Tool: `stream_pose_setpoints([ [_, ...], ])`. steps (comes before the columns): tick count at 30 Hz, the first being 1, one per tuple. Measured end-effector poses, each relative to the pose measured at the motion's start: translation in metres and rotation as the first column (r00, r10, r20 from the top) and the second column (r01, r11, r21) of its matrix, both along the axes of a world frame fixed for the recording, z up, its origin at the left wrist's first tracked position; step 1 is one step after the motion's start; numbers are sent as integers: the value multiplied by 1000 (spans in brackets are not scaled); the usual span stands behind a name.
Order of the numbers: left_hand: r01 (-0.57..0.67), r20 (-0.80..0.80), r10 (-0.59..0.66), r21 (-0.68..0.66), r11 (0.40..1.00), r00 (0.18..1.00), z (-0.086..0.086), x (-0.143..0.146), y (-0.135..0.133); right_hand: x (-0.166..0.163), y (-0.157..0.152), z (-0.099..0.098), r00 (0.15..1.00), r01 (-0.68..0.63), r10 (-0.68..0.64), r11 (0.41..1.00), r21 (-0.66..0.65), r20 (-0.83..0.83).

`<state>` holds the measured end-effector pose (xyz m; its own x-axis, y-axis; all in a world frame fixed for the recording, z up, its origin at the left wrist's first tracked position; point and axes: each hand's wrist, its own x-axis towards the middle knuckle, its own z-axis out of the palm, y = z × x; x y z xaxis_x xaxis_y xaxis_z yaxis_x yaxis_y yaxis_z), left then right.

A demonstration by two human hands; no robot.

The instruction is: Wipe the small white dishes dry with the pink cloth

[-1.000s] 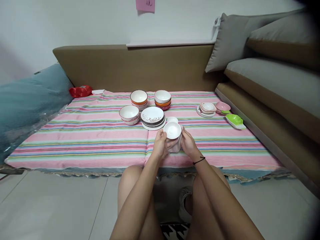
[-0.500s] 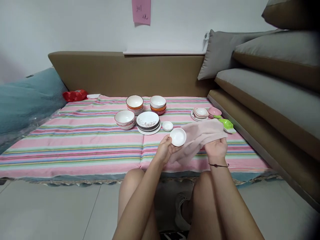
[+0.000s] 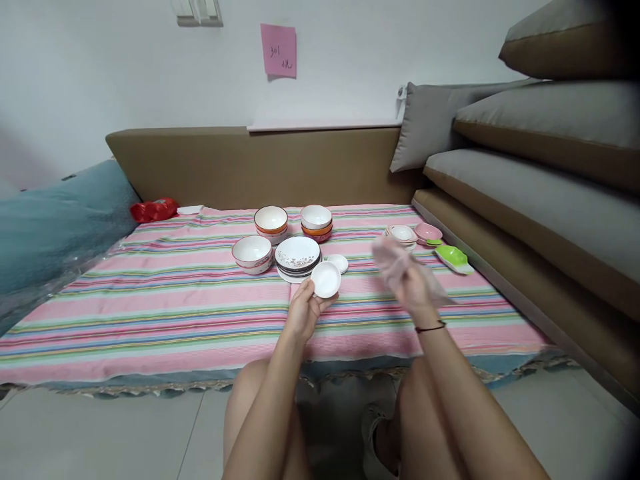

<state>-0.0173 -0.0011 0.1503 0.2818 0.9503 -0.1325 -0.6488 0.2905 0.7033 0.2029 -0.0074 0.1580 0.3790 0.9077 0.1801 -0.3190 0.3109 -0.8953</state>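
Observation:
My left hand [image 3: 304,308] grips a small white dish [image 3: 326,279] by its edge, tilted so the inside faces me. Behind it a stack of plates [image 3: 298,252] with a dark floral pattern rests on the striped cloth, and another small white dish [image 3: 340,263] lies to their right. In my right hand [image 3: 414,291] is a pale pink cloth [image 3: 394,263], bunched at the fingers with one corner hanging down to the right. Motion blurs that hand and the cloth a little. The two hands are well apart.
Bowls stand behind the plates: a white bowl [image 3: 253,253], a dark-rimmed stack [image 3: 271,221] and an orange-banded stack [image 3: 317,221]. Farther right are small dishes [image 3: 401,234], a pink bowl [image 3: 429,232] and a green dish [image 3: 454,258]. Sofa cushions [image 3: 530,177] rise along the right side.
My left hand has moved left with the dish, now in front of the plates. The pink cloth was spread over my right hand and is now bunched in it. The view has tilted up.

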Motion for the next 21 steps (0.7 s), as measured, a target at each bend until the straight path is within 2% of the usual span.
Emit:
stream_pose_setpoints([
  [2, -13, -26, 13, -6, 1000, 1000, -1, -4, 0, -30, 6, -24, 966, -215, 225, 973, -90, 126],
  [3, -19, -43, 19, -10, 1000, 999, -2, -6, 0, -42, 6, -34, 940, -280, 301, 950, -142, 158],
  [5, -32, -98, 31, -10, 999, 995, -4, -9, 1, -54, 3, -46, 935, -283, 317, 938, -201, 161],
  [7, -38, -171, 38, 2, 999, 984, -7, -9, 2, -56, -2, -46, 946, -255, 293, 937, -238, 141],
  [11, 1, -267, 6, 27, 1000, 964, -10, -2, 3, -55, -13, -32, 893, -333, 397, 900, -282, 212],
  [16, 76, -432, -11, 133, 988, 902, -14, 17, -1, -54, -22, -36, 900, -185, 286, 934, -306, 329],
  [21, 159, -663, 48, 249, 955, 747, -17, 26, 1, -24, -22, -42, 890, 0, 133, 956, -293, 436],
])
